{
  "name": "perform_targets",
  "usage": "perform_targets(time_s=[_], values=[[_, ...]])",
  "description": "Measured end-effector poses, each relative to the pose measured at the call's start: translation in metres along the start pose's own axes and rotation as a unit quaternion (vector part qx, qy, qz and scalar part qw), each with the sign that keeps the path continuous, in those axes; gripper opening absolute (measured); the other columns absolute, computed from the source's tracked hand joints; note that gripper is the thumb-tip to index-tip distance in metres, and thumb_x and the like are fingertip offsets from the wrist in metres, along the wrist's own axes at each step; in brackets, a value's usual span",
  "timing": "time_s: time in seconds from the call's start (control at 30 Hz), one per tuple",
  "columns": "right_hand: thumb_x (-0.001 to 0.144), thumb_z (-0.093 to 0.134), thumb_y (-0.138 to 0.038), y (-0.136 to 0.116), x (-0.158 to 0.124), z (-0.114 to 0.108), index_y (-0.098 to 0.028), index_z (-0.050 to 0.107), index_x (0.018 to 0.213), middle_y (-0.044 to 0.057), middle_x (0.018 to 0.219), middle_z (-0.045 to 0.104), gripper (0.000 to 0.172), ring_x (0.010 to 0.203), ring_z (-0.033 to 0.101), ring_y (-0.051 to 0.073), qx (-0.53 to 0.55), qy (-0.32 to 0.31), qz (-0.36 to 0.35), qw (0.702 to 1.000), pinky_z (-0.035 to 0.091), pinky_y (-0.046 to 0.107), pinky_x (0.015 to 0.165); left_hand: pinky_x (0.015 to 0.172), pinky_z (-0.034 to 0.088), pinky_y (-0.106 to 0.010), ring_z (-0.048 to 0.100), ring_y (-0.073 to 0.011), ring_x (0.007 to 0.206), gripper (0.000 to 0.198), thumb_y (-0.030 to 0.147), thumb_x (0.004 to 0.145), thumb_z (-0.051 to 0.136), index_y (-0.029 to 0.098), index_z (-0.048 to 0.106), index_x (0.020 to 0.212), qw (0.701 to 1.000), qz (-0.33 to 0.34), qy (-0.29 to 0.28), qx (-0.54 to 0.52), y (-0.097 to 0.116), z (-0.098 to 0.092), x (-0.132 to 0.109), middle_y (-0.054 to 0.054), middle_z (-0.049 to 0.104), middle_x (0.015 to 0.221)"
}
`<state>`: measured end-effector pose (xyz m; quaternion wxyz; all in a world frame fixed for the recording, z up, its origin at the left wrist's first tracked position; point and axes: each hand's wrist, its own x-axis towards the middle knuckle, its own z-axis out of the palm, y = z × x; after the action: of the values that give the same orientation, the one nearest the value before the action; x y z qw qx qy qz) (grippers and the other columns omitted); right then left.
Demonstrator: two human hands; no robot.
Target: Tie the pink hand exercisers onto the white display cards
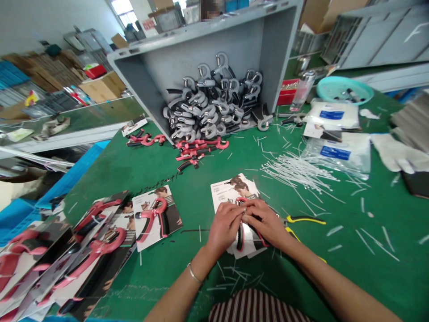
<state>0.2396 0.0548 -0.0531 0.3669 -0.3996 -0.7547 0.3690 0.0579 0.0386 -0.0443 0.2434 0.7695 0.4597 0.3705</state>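
Note:
A red and black hand grip strengthener (pixel 240 241) lies on a printed backing card (pixel 223 190), on top of a small stack of such cards. My left hand (pixel 225 223) rests on the grip with its fingers bent against it. From the other side my right hand (pixel 264 222) meets it, thumb and fingers pinched together at the grip's middle; whatever small thing is between them is hidden. Pliers with yellow and black handles (pixel 304 219) lie just right of my right hand. To the left, another red hand grip (pixel 153 217) sits on its own card.
A grey crate (pixel 201 38) tipped on its side holds many grey hand grips (pixel 214 112). Loose red grips (pixel 201 145) lie before it. White cable ties (pixel 295 172) are piled at right near plastic bags (pixel 331 154) and a glove (pixel 398 152). Carded grips (pixel 97 250) heap at left.

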Motion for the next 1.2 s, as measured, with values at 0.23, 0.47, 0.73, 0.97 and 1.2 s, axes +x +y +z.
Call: perform_targets(time_s=[0.23, 0.47, 0.73, 0.97, 1.2], values=[[0.092, 0.061, -0.027, 0.0013, 0.0006, 0.0014, -0.024, 0.065, 0.082, 0.003, 0.106, 0.064, 0.012, 0.104, 0.057, 0.021, 0.007, 0.010, -0.003, 1.000, 0.042, 0.038, 0.093, 0.090, 0.049, -0.036, 0.062, -0.0200, 0.095, 0.011, 0.024, 0.089, 0.062, 0.021, 0.072, 0.092, 0.982, -0.108, 0.030, -0.151, 0.0019, -0.0024, 0.0048, -0.005, 0.070, 0.094], [0.093, 0.060, -0.027, 0.0014, 0.0007, 0.0004, -0.024, 0.065, 0.084, 0.003, 0.105, 0.064, 0.011, 0.102, 0.057, 0.021, 0.002, 0.000, -0.023, 1.000, 0.042, 0.039, 0.092, 0.090, 0.049, -0.036, 0.063, -0.0197, 0.094, 0.010, 0.023, 0.089, 0.062, 0.021, 0.072, 0.091, 0.978, -0.112, 0.052, -0.169, 0.0014, 0.0035, -0.0014, -0.005, 0.070, 0.094], [0.093, 0.060, -0.027, 0.0031, -0.0002, 0.0026, -0.023, 0.064, 0.083, 0.004, 0.102, 0.064, 0.012, 0.101, 0.057, 0.021, 0.015, 0.006, -0.015, 1.000, 0.043, 0.040, 0.091, 0.089, 0.049, -0.038, 0.063, -0.0200, 0.093, 0.009, 0.022, 0.090, 0.061, 0.021, 0.070, 0.090, 0.991, -0.057, 0.040, -0.112, 0.0083, 0.0005, 0.0003, -0.005, 0.071, 0.091], [0.093, 0.058, -0.025, 0.0031, 0.0016, 0.0053, -0.024, 0.066, 0.085, 0.004, 0.101, 0.065, 0.012, 0.100, 0.058, 0.021, 0.011, 0.035, 0.000, 0.999, 0.044, 0.040, 0.091, 0.091, 0.047, -0.038, 0.062, -0.0210, 0.099, 0.010, 0.024, 0.089, 0.062, 0.021, 0.068, 0.096, 0.992, -0.078, 0.039, -0.095, 0.0084, 0.0041, -0.0014, -0.006, 0.069, 0.099], [0.091, 0.062, -0.024, 0.0004, 0.0040, 0.0005, -0.024, 0.066, 0.085, 0.004, 0.100, 0.067, 0.008, 0.103, 0.058, 0.022, -0.006, 0.002, -0.023, 1.000, 0.042, 0.040, 0.092, 0.085, 0.048, -0.031, 0.063, -0.0181, 0.089, 0.013, 0.027, 0.091, 0.058, 0.020, 0.069, 0.091, 0.975, -0.157, 0.037, -0.151, 0.0035, 0.0000, -0.0016, -0.004, 0.069, 0.089]])
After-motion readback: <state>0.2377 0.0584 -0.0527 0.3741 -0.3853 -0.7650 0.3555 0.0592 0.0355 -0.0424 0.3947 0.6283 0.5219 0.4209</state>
